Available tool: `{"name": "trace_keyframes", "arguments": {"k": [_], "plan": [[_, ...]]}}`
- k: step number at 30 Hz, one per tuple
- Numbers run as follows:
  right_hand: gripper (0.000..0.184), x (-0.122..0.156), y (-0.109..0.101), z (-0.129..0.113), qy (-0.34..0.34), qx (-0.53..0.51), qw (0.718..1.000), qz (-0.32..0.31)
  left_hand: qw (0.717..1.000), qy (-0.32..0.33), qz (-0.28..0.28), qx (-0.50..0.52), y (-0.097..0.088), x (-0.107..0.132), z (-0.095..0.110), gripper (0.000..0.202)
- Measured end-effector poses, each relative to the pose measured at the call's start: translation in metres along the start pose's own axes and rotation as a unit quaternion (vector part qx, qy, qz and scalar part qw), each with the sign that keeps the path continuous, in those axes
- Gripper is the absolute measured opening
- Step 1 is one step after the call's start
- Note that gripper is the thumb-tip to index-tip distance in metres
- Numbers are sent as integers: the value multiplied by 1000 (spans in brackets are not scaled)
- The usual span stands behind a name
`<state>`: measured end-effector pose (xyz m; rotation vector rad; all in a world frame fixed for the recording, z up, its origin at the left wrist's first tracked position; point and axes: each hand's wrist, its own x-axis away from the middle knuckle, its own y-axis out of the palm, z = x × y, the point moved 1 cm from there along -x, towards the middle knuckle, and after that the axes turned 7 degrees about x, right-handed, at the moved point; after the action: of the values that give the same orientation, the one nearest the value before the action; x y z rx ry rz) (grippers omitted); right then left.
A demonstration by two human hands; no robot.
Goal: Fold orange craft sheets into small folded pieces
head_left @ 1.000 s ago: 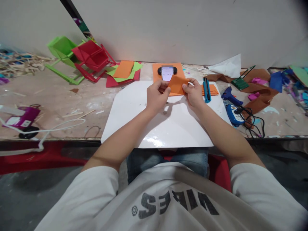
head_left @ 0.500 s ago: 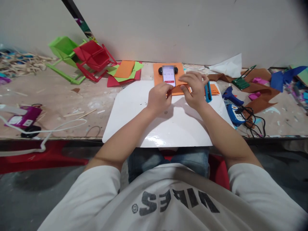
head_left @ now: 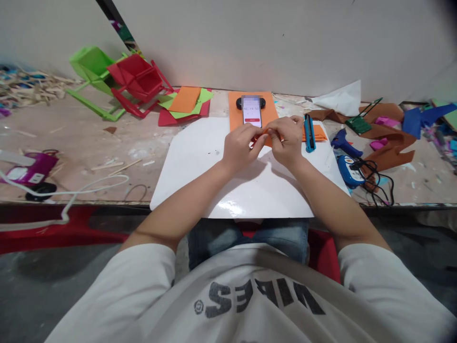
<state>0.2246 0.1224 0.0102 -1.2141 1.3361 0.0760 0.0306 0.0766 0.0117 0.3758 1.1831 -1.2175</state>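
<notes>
My left hand (head_left: 243,146) and my right hand (head_left: 287,141) meet over the far part of a white board (head_left: 193,157). Their fingertips pinch a small, thin orange piece (head_left: 265,131), mostly hidden by the fingers; it looks like paper or felt. Behind the hands lies an orange sheet (head_left: 234,113), with a phone (head_left: 252,112) showing a timer propped on a black stand above it. Just right of my right hand sits a blue utility knife (head_left: 310,134), beside folded orange pieces (head_left: 320,133).
A blue glue gun (head_left: 345,143) and a blue device (head_left: 350,170) with black cables lie at the right. Green (head_left: 92,66) and red (head_left: 137,78) miniature chairs stand at the left, near stacked coloured sheets (head_left: 185,101). A purple power strip (head_left: 32,169) trails a white cable.
My hands have come together, and the right fingers, spread before, now close on the orange piece. The camera view has shifted slightly.
</notes>
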Motion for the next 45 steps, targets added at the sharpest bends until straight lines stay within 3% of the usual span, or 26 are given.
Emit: {"name": "trace_keyframes", "arguments": {"k": [6, 11, 17, 21, 23, 26, 28, 30, 33, 36, 39, 45], "plan": [[39, 1, -2, -7, -15, 0, 1000, -14, 1000, -1, 19, -2, 1, -1, 1, 49], [44, -4, -5, -6, -14, -11, 1000, -25, 997, 14, 69, 32, -4, -6, 1, 48], [40, -14, -14, 25, 27, -3, 999, -29, 990, -27, 111, 87, -13, -14, -10, 52], [48, -19, -15, 44, 113, -72, 991, 22, 977, -101, 154, 105, -16, -16, -17, 54], [55, -21, -10, 43, 179, -193, 964, 42, 968, -140, 178, 107, -17, -16, -17, 55], [70, -22, 1, 27, 274, -393, 877, -2, 957, -179, 192, 121, -15, -16, -14, 54], [73, -21, 6, 15, 317, -461, 828, -41, 950, -204, 190, 136, -13, -16, -13, 53], [68, -20, 6, 8, 345, -483, 804, -47, 942, -238, 177, 159, -11, -16, -14, 47], [57, -22, -1, 11, 357, -486, 798, -20, 921, -317, 105, 202, -9, -18, -18, 34], [48, -26, -10, 24, 343, -459, 819, -10, 891, -390, -8, 231, -10, -19, -17, 27], [42, -29, -15, 37, 316, -423, 849, -9, 868, -421, -102, 243, -14, -22, -10, 28], [36, -29, -14, 45, 301, -380, 874, -21, 842, -433, -194, 255, -21, -24, -1, 29]]}}
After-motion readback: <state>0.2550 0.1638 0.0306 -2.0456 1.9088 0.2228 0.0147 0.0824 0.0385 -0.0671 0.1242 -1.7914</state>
